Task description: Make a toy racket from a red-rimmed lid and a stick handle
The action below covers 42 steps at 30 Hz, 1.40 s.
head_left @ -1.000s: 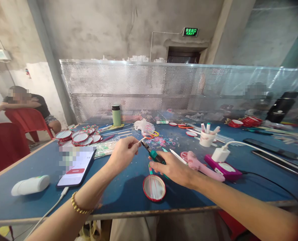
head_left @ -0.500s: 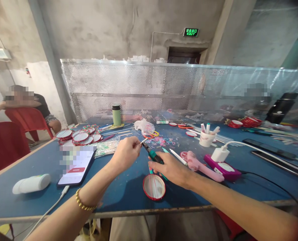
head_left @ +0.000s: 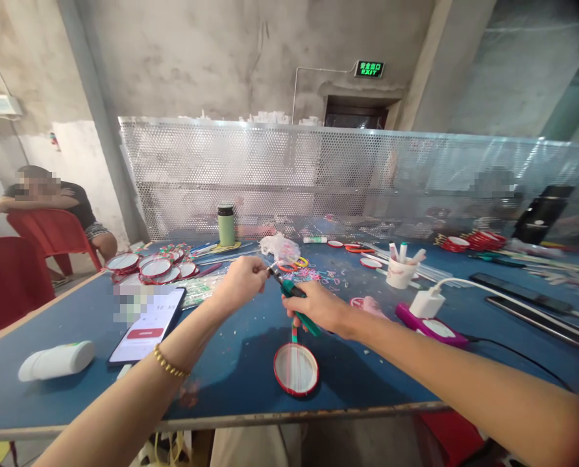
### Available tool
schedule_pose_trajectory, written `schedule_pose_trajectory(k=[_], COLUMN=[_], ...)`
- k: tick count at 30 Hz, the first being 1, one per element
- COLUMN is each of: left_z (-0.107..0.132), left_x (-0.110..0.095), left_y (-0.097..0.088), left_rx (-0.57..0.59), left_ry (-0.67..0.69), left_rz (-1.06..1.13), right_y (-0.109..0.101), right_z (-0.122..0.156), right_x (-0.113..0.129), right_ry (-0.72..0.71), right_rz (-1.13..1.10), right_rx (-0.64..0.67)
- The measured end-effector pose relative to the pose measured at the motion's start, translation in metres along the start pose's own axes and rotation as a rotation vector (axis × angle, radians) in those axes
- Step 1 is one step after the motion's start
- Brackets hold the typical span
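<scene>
My right hand (head_left: 321, 305) is wrapped round a pair of green-handled pliers (head_left: 293, 290), whose dark jaws point up and left. My left hand (head_left: 243, 282) is closed in a pinch right at the jaws' tip. Whatever small piece lies between its fingertips is too small to make out. Below the pliers, a round red-rimmed hoop (head_left: 296, 370) with thin strands across it rests near the table's front edge, its green handle running up beneath my right hand. Small pink and blue loops (head_left: 319, 275) lie scattered beyond the hands.
A phone (head_left: 148, 324) and a white bottle (head_left: 56, 360) lie at left, with piled red-rimmed hoops (head_left: 156, 267) behind. To the right are a cup of pens (head_left: 400, 271), a pink tool (head_left: 374, 307) and a purple power strip (head_left: 430, 324). A perforated metal screen (head_left: 250, 168) stands at the back.
My left fingertips and the pliers' jaws have come closer together, slightly to the left. The pliers' handles show more, and the white bit between hand and jaws no longer shows clearly.
</scene>
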<state>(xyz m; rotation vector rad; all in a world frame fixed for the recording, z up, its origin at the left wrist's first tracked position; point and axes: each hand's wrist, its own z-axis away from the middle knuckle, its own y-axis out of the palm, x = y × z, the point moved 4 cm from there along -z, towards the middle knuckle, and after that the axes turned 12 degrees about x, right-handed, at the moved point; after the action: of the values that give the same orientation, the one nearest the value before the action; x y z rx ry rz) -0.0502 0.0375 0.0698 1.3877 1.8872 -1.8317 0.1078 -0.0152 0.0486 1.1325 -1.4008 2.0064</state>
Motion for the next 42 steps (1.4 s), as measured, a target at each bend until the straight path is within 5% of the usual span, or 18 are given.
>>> schedule_pose_trajectory(k=[7, 17, 31, 42], left_z=[-0.033, -0.04, -0.035, -0.036], left_x=[0.032, 0.051, 0.045, 0.04], left_y=[0.006, 0.018, 0.01, 0.01], left_rx=[0.122, 0.178, 0.134, 0.096], left_ry=[-0.236, -0.382, -0.298, -0.285], left_rz=[0.151, 0.251, 0.319, 0.256], right_y=[-0.005, -0.013, -0.016, -0.014], right_z=[-0.038, -0.065, -0.063, -0.064], right_x=[-0.002, 0.0, 0.004, 0.003], right_ry=[0.165, 0.445, 0.318, 0.286], right_rz=[-0.007, -0.03, -0.231, -0.059], right_rx=[0.06, 0.349, 0.364, 0.207])
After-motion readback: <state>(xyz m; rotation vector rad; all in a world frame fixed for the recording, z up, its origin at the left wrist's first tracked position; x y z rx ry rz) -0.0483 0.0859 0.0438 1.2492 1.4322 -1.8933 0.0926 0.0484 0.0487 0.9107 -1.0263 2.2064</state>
